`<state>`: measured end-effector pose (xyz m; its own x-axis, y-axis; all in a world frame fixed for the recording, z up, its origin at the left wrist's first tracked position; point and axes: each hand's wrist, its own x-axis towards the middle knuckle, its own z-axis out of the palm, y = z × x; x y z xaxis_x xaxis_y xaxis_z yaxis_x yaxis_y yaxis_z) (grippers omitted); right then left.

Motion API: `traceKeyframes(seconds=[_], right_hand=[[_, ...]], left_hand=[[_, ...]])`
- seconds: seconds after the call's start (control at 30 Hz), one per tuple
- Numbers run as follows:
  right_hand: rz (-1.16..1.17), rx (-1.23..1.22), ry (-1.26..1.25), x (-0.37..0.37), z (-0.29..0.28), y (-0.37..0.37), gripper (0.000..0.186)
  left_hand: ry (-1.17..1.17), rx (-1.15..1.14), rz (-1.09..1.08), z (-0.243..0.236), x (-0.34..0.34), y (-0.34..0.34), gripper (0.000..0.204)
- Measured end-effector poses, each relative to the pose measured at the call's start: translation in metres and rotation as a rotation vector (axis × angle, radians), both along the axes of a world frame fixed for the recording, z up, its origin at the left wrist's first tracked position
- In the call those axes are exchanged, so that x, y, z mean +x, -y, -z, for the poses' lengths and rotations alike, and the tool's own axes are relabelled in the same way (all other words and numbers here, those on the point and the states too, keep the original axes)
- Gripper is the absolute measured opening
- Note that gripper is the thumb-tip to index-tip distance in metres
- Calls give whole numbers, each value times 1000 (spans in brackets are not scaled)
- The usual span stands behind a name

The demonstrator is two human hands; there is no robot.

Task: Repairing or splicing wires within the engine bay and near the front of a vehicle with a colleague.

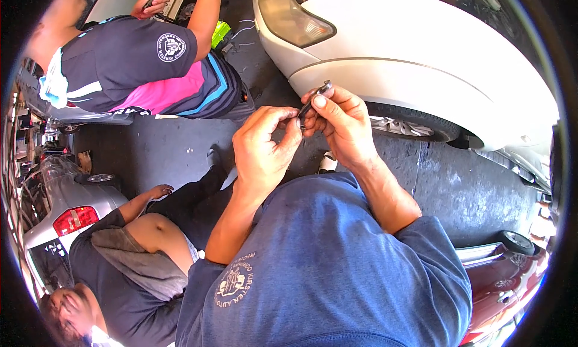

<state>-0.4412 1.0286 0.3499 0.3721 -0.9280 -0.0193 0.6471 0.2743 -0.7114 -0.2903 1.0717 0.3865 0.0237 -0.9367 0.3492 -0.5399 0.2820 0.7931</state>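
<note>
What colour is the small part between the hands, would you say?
Mostly black; the small part shows best in the head view.

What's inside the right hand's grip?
The right hand holds a slim dark part, its shiny end exposed. The stretch behind the thumb and fingers is covered and can't be seen.

Two co-workers, at least three cars

Head view, left of two fisheye cameras worn side by side; looks down from person's own head, over blue shirt; hands at close range, just above middle; wide sweep reaches floor and, farther off, white car at upper right; straight edges bend toward rim
</note>
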Motion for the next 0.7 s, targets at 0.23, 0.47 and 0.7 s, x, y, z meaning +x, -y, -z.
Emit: traceKeyframes(seconds=[0.23,0.47,0.7], right_hand=[[-26,-55,-55,-1,3,0,13],[-54,-113,-145,-4,14,8,8],[-110,111,130,-7,20,15,14]], left_hand=[[44,47,-22,4,-2,3,8],[-311,421,42,12,4,18,4],[-922,605,191,20,18,25,18]])
